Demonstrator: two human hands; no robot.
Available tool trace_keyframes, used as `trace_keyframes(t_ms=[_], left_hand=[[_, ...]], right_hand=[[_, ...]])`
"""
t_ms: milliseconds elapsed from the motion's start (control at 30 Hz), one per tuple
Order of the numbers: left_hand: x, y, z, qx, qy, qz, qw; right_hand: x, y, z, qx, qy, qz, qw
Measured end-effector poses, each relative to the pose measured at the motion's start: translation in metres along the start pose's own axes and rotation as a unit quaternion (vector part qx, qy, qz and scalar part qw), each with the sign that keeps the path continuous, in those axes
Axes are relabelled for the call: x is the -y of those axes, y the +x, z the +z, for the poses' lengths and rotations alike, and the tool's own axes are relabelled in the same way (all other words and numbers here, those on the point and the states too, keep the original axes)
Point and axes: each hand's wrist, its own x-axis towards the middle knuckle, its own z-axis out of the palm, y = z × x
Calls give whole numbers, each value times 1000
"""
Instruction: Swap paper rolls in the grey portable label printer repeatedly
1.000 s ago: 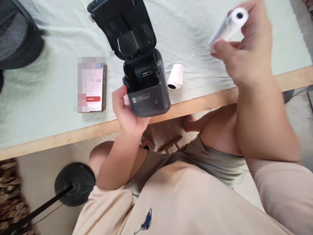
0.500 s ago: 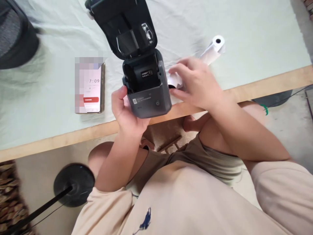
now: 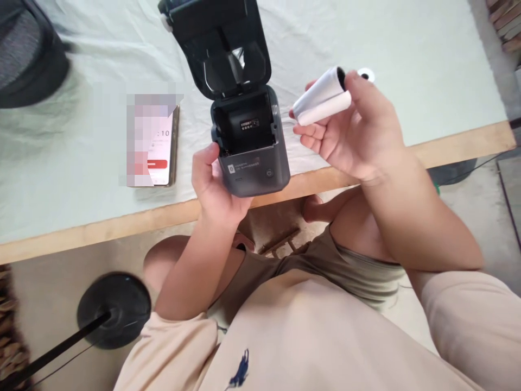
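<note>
Items in view: one printer [image 3: 249,142], lid open; two paper rolls, one [image 3: 322,98] held and one [image 3: 366,74] on the table; one phone [image 3: 163,155]; two hands [image 3: 214,187] [image 3: 358,133].

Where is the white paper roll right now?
The paper roll is up in the person's right hand, just right of the open printer that the left hand grips, above the table edge.

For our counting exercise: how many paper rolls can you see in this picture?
2. One paper roll is held in the right hand, beside the open printer. A second roll lies on the table behind that hand, mostly hidden; more could be concealed.
</note>
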Motion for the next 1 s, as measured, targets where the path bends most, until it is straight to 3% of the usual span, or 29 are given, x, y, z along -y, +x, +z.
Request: trace_keyframes(t_ms=[200, 433, 500, 533, 600, 667, 767, 867, 1000], left_hand=[[-2, 0, 2, 9, -2, -10, 1000], [1, 1, 2, 26, -30, -3, 999], [3, 1, 1, 24, -21, -4, 999], [4, 1, 1, 21, -16, -9, 1000], [5, 1, 1, 23, -12, -23, 999], [7, 1, 0, 33, -8, -30, 999], [8, 1, 0, 41, 0, -22, 999], [10, 0, -2, 38, -11, -17, 999], [10, -1, -3, 38, -26, -18, 999]], right_hand=[[1, 1, 0, 10, 2, -2, 1000], [-13, 10, -3, -22, -31, -69, 997], [-15, 9, -2, -63, -73, -131, 987], [-16, 6, 1, -92, -113, -194, 970], [-13, -1, 9, -125, -216, -339, 907], [-6, -10, 21, -103, -309, -436, 839], [11, -23, 40, -54, -379, -482, 788], [26, -31, 54, -52, -431, -513, 741], [30, -29, 58, -37, -549, -463, 695]])
